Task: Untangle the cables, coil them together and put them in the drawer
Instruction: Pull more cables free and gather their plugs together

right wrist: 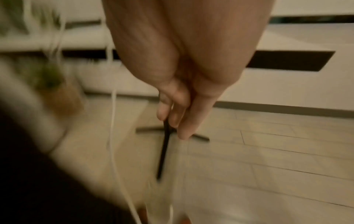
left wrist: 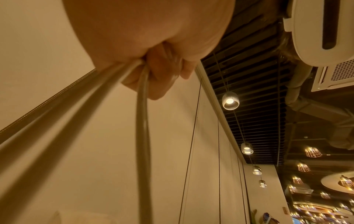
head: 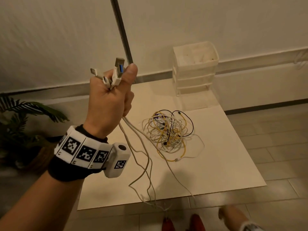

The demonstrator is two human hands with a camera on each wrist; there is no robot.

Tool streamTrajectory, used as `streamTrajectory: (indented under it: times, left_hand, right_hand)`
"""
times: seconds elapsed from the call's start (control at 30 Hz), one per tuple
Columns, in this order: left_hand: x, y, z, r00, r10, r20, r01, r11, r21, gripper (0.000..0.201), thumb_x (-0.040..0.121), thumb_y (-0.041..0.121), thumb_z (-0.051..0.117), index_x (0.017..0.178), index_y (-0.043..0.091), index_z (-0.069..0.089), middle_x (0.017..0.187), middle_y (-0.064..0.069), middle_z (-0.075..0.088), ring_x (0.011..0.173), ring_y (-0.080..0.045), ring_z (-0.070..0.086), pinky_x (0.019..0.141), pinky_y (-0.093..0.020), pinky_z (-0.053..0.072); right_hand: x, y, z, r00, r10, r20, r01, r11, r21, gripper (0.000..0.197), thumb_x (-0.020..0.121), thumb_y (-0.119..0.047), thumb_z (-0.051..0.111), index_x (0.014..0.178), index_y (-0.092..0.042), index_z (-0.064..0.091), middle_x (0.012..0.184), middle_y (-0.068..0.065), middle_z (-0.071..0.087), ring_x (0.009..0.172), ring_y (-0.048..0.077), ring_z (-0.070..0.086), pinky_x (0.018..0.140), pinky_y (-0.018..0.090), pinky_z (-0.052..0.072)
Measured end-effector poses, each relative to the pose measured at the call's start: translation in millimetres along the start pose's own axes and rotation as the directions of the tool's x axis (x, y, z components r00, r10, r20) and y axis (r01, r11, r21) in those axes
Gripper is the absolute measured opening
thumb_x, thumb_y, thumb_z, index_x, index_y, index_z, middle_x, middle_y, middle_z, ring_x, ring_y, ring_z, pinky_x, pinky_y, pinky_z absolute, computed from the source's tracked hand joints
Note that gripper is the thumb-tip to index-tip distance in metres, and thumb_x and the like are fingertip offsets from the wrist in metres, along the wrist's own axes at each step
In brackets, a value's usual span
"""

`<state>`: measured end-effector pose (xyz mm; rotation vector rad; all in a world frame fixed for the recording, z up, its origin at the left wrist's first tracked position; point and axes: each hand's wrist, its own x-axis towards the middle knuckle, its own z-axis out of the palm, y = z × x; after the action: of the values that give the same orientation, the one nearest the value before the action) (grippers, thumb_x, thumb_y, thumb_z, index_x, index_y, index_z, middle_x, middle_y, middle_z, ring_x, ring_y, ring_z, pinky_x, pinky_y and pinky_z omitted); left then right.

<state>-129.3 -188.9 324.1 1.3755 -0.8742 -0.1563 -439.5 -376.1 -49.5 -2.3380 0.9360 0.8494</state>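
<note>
Several white cables [head: 133,130] hang from the raised left hand's [head: 108,104] clenched fist, while the blurred right hand [right wrist: 178,109] seemingly pinches a black cable [right wrist: 163,151].

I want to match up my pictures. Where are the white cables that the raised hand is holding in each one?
Head view: white cables hang from the left hand, left of centre, plugs sticking out above the fist.
Left wrist view: the cables run down from the curled fingers, big and blurry.
Right wrist view: thin white strands hang at the left, blurred.
Shared landmark: the potted plant, also blurred in the right wrist view.
</note>
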Motion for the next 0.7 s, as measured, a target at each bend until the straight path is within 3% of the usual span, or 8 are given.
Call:
streamTrajectory:
  times: [0.07, 0.13, 0.2, 0.27, 0.33, 0.43, 0.57, 0.7]
  left_hand:
    - [-5.2, 0.4, 1.9, 1.0, 0.0, 0.025, 0.0, 1.0, 0.0, 0.042, 0.092, 0.034, 0.053, 0.063, 0.012, 0.031, 0.05, -0.007, 0.021, 0.032, -0.015, 0.023, 0.036, -0.018, 0.021]
    - [-10.9, 0.0, 3.8, 1.0, 0.004, 0.017, -0.004, 1.0, -0.002, 0.039, 0.092, 0.032, 0.053, 0.064, 0.012, 0.033, 0.05, -0.009, 0.021, 0.033, -0.017, 0.021, 0.035, -0.019, 0.02]
    - [-16.5, -1.4, 4.5, 1.0, -0.003, -0.003, 0.003, 1.0, 0.002, 0.037, 0.092, 0.031, 0.054, 0.064, 0.013, 0.038, 0.051, -0.009, 0.021, 0.033, -0.017, 0.021, 0.035, -0.019, 0.02]
    - [-21.3, -2.4, 3.7, 0.999, -0.022, -0.024, 0.023, 1.0, 0.007, 0.031, 0.092, 0.03, 0.056, 0.063, 0.021, 0.05, 0.051, -0.009, 0.023, 0.034, -0.016, 0.022, 0.035, -0.019, 0.021]
    - [-24.6, -2.4, 1.7, 0.998, -0.033, -0.048, 0.034, 0.999, 0.025, 0.033, 0.092, 0.031, 0.055, 0.06, 0.028, 0.056, 0.048, -0.006, 0.025, 0.033, -0.014, 0.023, 0.036, -0.018, 0.023]
    - [-28.6, -1.1, -0.8, 0.994, -0.044, -0.105, 0.05, 0.997, 0.062, 0.043, 0.101, 0.033, 0.049, 0.061, 0.02, 0.058, 0.044, 0.004, 0.032, 0.033, -0.012, 0.025, 0.037, -0.017, 0.023]
    - [-35.1, -4.6, -4.0, 0.983, -0.087, -0.159, 0.092, 0.995, 0.029, 0.049, 0.1, 0.041, 0.038, 0.072, 0.01, 0.063, 0.046, -0.001, 0.027, 0.035, -0.01, 0.023, 0.038, -0.017, 0.022]
    - [-36.9, -8.1, -5.1, 0.978, -0.096, -0.186, 0.102, 0.994, 0.027, 0.045, 0.091, 0.047, 0.042, 0.078, 0.011, 0.064, 0.05, -0.006, 0.023, 0.036, -0.012, 0.02, 0.039, -0.018, 0.02]
  right_hand:
    - [12.9, -37.4, -37.3, 0.991, -0.065, -0.118, 0.078, 0.992, 0.102, 0.027, 0.087, -0.017, 0.047, 0.065, -0.03, 0.054, 0.086, 0.001, 0.069, 0.093, 0.021, 0.067, 0.073, 0.024, 0.043]
    - [32.2, -66.7, -62.4, 0.931, -0.24, -0.276, 0.267, 0.961, 0.066, 0.026, 0.082, -0.008, 0.047, 0.066, -0.028, 0.052, 0.082, -0.001, 0.065, 0.086, 0.024, 0.064, 0.072, 0.028, 0.043]
    - [46.0, -106.1, -90.3, 0.906, -0.32, -0.276, 0.333, 0.943, 0.0, 0.025, 0.083, -0.005, 0.046, 0.087, -0.026, 0.058, 0.1, 0.002, 0.059, 0.098, 0.025, 0.057, 0.079, 0.031, 0.044]
    - [61.3, -133.6, -103.0, 0.882, -0.369, -0.292, 0.342, 0.929, -0.141, 0.034, 0.086, -0.004, 0.047, 0.116, -0.02, 0.053, 0.119, 0.004, 0.05, 0.108, 0.026, 0.048, 0.082, 0.037, 0.045]
    - [74.7, -151.8, -107.5, 0.879, -0.383, -0.284, 0.302, 0.908, -0.291, 0.047, 0.085, -0.002, 0.05, 0.13, -0.017, 0.044, 0.13, 0.008, 0.043, 0.114, 0.03, 0.044, 0.086, 0.042, 0.045]
    - [85.8, -165.3, -103.7, 0.902, -0.375, -0.212, 0.26, 0.867, -0.426, 0.055, 0.088, -0.007, 0.052, 0.14, -0.015, 0.035, 0.144, 0.012, 0.033, 0.126, 0.035, 0.039, 0.097, 0.047, 0.039]
    - [93.3, -164.9, -90.7, 0.885, -0.418, -0.206, 0.27, 0.82, -0.505, 0.045, 0.093, -0.008, 0.046, 0.137, -0.015, 0.039, 0.145, 0.013, 0.032, 0.126, 0.035, 0.04, 0.098, 0.047, 0.038]
    - [93.0, -157.8, -94.6, 0.83, -0.48, -0.285, 0.368, 0.854, -0.367, 0.036, 0.089, -0.003, 0.047, 0.123, -0.014, 0.047, 0.127, 0.01, 0.048, 0.105, 0.03, 0.056, 0.085, 0.037, 0.046]
